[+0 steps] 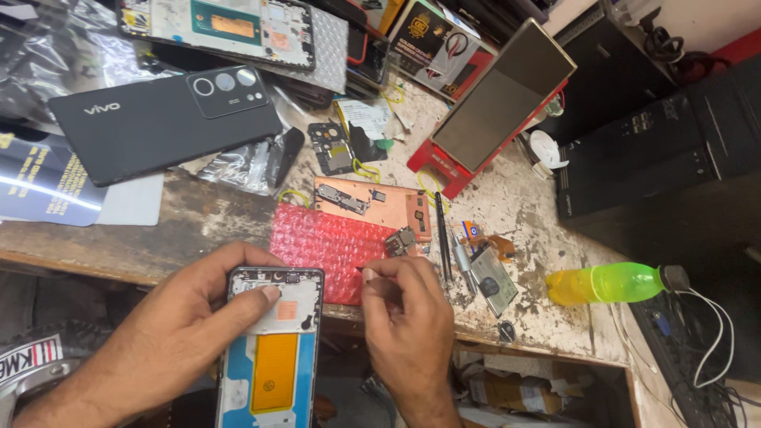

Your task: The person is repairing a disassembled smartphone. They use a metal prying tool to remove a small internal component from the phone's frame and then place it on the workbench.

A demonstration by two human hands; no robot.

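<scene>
My left hand (pixel 178 329) grips an opened phone frame (pixel 269 349) by its upper left edge, thumb pressed on the white inner plate; an orange panel shows lower in the frame. My right hand (pixel 404 321) is closed beside the frame's upper right corner, fingertips pinched on something too small to make out, over a red bubble-wrap sheet (pixel 329 242). A copper-coloured plate (pixel 380 206) with small circuit parts lies just beyond the sheet.
A black phone back cover (pixel 151 119) lies at upper left, another opened phone (pixel 230 28) behind it. A phone screen (pixel 503 95) leans on a red stand. Black tweezers (pixel 442 234), small parts (pixel 491 281), a yellow-green bottle (pixel 606 284) and black boxes (pixel 658 135) sit to the right.
</scene>
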